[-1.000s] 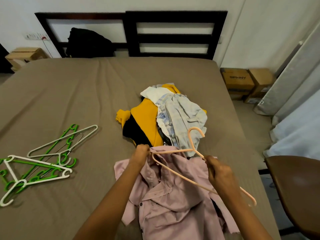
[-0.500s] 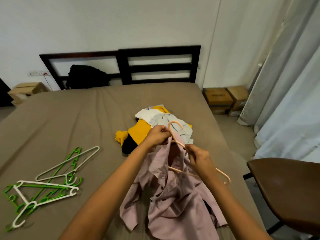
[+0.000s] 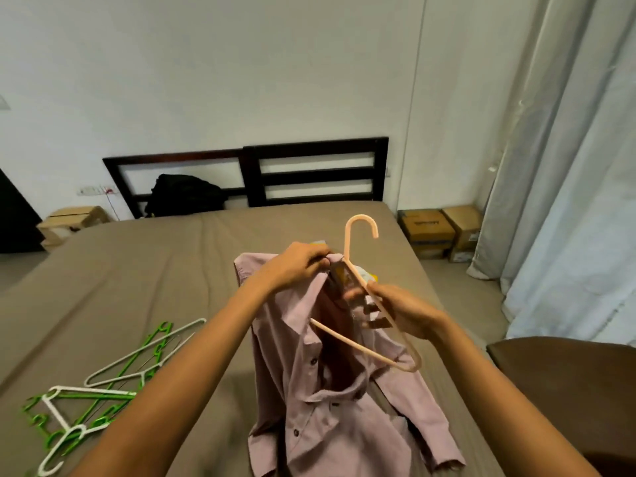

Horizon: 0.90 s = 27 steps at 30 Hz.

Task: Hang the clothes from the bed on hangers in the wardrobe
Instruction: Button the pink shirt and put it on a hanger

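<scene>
Head view. Left hand (image 3: 296, 266) pinches the collar of the pink shirt (image 3: 330, 407) beside the neck of the peach hanger (image 3: 346, 242). Right hand (image 3: 402, 311) grips one sloping arm of the hanger, hook pointing up. The shirt's upper part is raised and its tail lies on the bed (image 3: 137, 287) near the foot edge (front unbuttoned, dark buttons showing). Loose green and white hangers (image 3: 103, 390) lie by the bed's left edge. Black bag (image 3: 186, 197) rests against the headboard (image 3: 309, 156). Cardboard boxes (image 3: 437, 232) stand on the floor off the right edge.
</scene>
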Available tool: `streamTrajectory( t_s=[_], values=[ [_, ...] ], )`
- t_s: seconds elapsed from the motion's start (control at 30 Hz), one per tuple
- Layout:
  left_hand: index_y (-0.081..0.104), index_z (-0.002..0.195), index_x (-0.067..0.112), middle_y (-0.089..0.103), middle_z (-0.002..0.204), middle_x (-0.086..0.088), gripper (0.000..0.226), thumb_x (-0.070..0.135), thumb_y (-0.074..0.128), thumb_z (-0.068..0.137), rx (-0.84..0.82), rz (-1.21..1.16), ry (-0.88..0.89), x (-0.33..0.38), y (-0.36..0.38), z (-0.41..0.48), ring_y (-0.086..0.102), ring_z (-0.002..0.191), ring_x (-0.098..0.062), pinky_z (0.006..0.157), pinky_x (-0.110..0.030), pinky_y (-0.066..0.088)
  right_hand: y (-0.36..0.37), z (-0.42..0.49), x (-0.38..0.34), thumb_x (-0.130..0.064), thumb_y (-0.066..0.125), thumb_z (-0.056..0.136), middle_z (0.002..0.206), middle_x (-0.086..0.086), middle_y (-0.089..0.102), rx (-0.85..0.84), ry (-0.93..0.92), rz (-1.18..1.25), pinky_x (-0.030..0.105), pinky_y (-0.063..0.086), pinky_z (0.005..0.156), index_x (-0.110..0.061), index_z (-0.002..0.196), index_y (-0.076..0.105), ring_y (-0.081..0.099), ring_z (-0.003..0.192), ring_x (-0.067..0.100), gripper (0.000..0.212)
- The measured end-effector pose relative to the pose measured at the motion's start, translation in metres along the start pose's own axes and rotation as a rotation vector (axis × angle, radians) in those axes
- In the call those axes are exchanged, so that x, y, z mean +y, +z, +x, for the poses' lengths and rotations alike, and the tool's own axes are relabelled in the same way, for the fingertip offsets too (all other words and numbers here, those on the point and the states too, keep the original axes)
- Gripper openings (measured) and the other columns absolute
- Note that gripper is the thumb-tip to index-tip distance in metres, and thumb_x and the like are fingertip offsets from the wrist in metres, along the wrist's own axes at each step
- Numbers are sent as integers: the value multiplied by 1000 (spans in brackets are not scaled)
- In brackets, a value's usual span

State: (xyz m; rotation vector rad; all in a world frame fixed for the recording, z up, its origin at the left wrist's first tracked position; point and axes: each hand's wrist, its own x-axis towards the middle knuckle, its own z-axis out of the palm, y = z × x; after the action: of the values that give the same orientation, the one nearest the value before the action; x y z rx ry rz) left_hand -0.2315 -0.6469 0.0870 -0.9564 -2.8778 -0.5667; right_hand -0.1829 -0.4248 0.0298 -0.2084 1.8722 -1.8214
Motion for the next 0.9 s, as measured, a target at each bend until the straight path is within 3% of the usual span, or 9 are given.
streamTrajectory(
  t_s=[0.07,0.17,0.27,0.33,0.5,0.6,0.7,0.83,0.9],
  values=[
    [61,108,4,66,98,-11,22,20,50,97,-24,16,12,3,-7,-7,60,88,-25,71,-29,38,-5,-2,-9,-39,24,102,116,-1,66,-79,165,-109,28,44,74,-27,126,51,53,78,7,38],
    [62,106,6,67,94,-7,20,18,51,96,-14,30,25,7,-19,-17,59,83,-20,65,-20,33,0,-5,-23,-33,33,99,102,1,53,-55,315,-195,29,37,67,-23,115,59,41,72,12,32],
    [62,99,5,58,83,2,14,15,52,95,37,37,32,13,-34,-28,52,76,-14,60,-11,32,11,-13,-28,-26,47,97,110,-6,52,-69,297,-267,25,48,77,-28,126,45,49,94,8,29],
    [63,100,6,60,84,1,13,12,53,94,37,67,43,16,-40,-34,51,77,-12,62,-10,32,14,-8,-21,-19,47,97,116,-3,53,-80,203,-304,13,49,70,-20,127,48,51,92,4,29],
    [62,106,6,67,96,-13,17,10,52,93,53,149,-66,9,-43,-52,61,88,-28,73,-28,40,2,6,3,-1,69,78,91,14,71,482,-221,-806,35,53,73,-5,95,73,66,79,25,18],
    [61,107,6,67,97,-15,17,13,51,95,109,144,-133,9,-44,-67,62,89,-29,76,-31,43,-1,-3,17,4,69,75,80,21,62,701,-392,-1113,36,46,59,-1,88,71,60,71,36,15],
    [59,101,4,67,94,-19,16,17,50,95,182,176,-169,12,-43,-80,62,86,-34,71,-35,43,3,-16,12,7,66,78,76,17,50,837,-523,-1289,28,34,51,-1,89,66,53,63,32,14],
    [51,103,6,64,96,-25,20,24,45,96,306,375,-248,22,-46,-92,59,86,-44,67,-45,45,38,-54,-38,-3,52,89,94,16,57,805,-374,-1003,31,43,72,-6,109,67,57,83,30,26],
    [50,102,9,63,93,-23,20,27,44,96,332,401,-254,28,-53,-97,59,82,-44,64,-43,45,55,-80,-70,-3,47,89,85,6,68,731,-347,-751,26,45,63,-7,108,69,58,69,17,29]
  ],
)
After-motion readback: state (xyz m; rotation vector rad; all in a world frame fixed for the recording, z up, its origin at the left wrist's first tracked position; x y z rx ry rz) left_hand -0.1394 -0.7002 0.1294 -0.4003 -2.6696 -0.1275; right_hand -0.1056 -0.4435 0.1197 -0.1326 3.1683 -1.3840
